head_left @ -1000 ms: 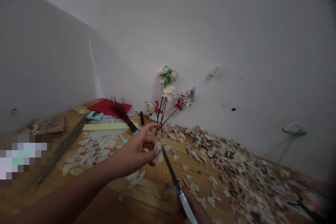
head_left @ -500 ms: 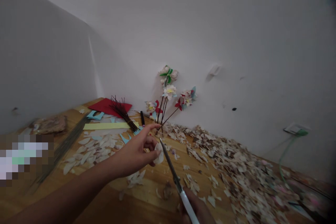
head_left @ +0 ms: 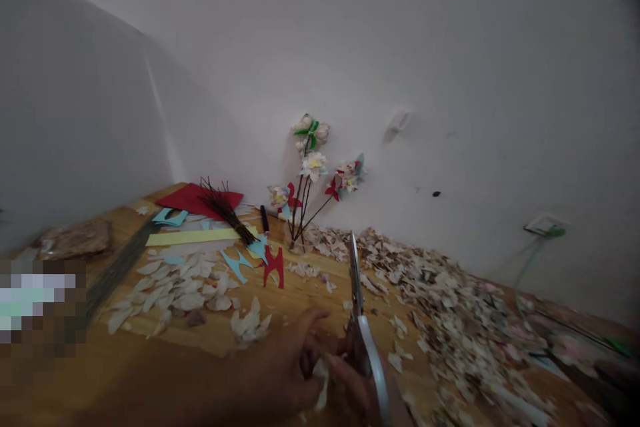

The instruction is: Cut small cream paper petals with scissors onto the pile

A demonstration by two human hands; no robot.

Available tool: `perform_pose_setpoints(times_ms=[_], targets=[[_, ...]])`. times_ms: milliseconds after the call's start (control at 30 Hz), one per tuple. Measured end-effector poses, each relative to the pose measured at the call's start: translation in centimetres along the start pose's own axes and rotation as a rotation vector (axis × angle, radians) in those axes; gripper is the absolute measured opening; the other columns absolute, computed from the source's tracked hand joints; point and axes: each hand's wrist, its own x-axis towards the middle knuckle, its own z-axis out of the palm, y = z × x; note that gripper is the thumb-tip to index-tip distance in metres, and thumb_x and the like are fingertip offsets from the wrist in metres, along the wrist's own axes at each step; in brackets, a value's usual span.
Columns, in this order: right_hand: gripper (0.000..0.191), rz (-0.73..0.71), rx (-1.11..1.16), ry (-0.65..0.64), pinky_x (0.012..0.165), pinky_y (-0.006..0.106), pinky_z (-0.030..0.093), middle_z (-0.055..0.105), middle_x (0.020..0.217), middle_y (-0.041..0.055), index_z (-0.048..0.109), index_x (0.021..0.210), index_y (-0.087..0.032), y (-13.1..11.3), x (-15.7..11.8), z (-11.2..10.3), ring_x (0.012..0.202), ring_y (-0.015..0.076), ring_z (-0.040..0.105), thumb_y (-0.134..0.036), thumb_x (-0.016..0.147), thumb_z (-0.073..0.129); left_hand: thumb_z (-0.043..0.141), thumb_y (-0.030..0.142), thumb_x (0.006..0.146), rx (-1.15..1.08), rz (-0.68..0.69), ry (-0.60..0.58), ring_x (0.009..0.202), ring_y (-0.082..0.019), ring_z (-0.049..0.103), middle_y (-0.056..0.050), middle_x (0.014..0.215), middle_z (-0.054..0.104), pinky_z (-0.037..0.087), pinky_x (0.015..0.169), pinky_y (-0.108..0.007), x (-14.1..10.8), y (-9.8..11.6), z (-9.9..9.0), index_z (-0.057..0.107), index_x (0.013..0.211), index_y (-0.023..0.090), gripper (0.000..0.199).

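Observation:
Low in the head view, my left hand (head_left: pixel 295 367) pinches a small white petal (head_left: pixel 321 383) between thumb and fingers. My right hand (head_left: pixel 357 383) is close beside it, closed around scissors (head_left: pixel 356 293) whose blades point up and away. Its fingertips reach the petal's upper edge. The blades look closed and are apart from the petal. Both hands are somewhat blurred. White petals (head_left: pixel 190 280) lie in a spread to the left, with a small cluster (head_left: pixel 251 323) nearer the hands.
Paper flowers on stems (head_left: pixel 314 163) stand against the wall. A stick bundle (head_left: pixel 227 213) lies on red paper (head_left: pixel 175 199), near a yellow strip (head_left: pixel 190 236) and red cutout (head_left: pixel 273 268). A large heap of dried petals (head_left: pixel 450 300) covers the right side.
Both hands have moved lower and closer together, with the petal still in the left. The scissors now point more upright, and the red cutout is uncovered. The view has shifted slightly.

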Motion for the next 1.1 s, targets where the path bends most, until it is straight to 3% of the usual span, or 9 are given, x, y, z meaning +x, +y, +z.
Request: perform_pose_setpoints(times_ms=[133,233,533,633,767,933,1100], targets=[[0.034,0.033,0.086,-0.134,0.061,0.030,0.049,0.062,0.070,0.0012,0.056,0.075,-0.021,2.0,0.2,0.2,0.063,0.0175,0.059,-0.047,0.064,0.073,0.056,0.014,0.067,0.112,-0.039,-0.020,0.063,-0.014,0.054,0.003,0.077,0.061,0.042,0.058,-0.024,-0.3,-0.7,0.7,0.030,0.136,0.026,0.074],[0.035,0.035,0.143,-0.155,0.058,0.030,0.046,0.060,0.068,-0.0011,0.055,0.078,-0.021,3.2,0.3,0.3,0.060,0.0158,0.056,-0.047,0.064,0.074,0.056,0.015,0.067,0.179,-0.005,-0.019,0.061,-0.014,0.053,0.003,0.077,0.062,0.041,0.058,-0.025,-0.4,-0.7,0.6,0.034,0.134,0.028,0.072],[0.033,0.068,0.235,-0.222,0.070,0.031,0.048,0.065,0.076,-0.0027,0.055,0.086,-0.023,1.4,0.0,0.5,0.071,0.0173,0.062,-0.023,0.061,0.075,0.057,0.016,0.067,0.081,-0.035,-0.055,0.066,-0.014,0.054,0.000,0.078,0.060,0.043,0.060,-0.024,-0.2,0.1,0.4,0.033,0.133,0.021,0.070],[0.032,0.079,0.168,-0.173,0.063,0.028,0.047,0.064,0.070,-0.0036,0.055,0.085,-0.023,2.2,0.0,0.5,0.066,0.0160,0.060,-0.017,0.059,0.074,0.057,0.013,0.065,0.091,-0.070,-0.042,0.064,-0.014,0.054,0.001,0.075,0.058,0.042,0.059,-0.024,-0.2,0.2,0.5,0.035,0.132,0.020,0.071],[0.029,0.066,0.219,-0.050,0.055,0.026,0.047,0.061,0.065,-0.0037,0.055,0.075,-0.022,2.8,0.4,0.5,0.058,0.0142,0.057,-0.028,0.058,0.077,0.060,0.012,0.062,-0.015,-0.105,0.052,0.069,-0.014,0.056,-0.002,0.087,0.060,0.045,0.061,-0.025,0.3,-0.4,1.0,0.038,0.129,0.021,0.072],[0.034,0.063,0.299,0.205,0.054,0.026,0.048,0.059,0.057,-0.0048,0.055,0.060,-0.023,1.0,1.0,1.0,0.054,0.0137,0.056,-0.035,0.046,0.082,0.058,0.015,0.064,-0.276,-0.110,0.231,0.066,-0.014,0.057,-0.001,0.085,0.055,0.049,0.052,-0.025,1.1,-1.0,1.4,0.049,0.111,0.020,0.048],[0.033,0.049,0.151,0.224,0.050,0.024,0.045,0.061,0.062,-0.0035,0.057,0.067,-0.022,0.4,0.5,0.8,0.052,0.0120,0.054,-0.041,0.052,0.079,0.062,0.018,0.060,-0.348,-0.118,0.294,0.064,-0.013,0.054,0.001,0.080,0.050,0.052,0.047,-0.026,1.3,-0.5,0.9,0.052,0.104,0.018,0.046]])
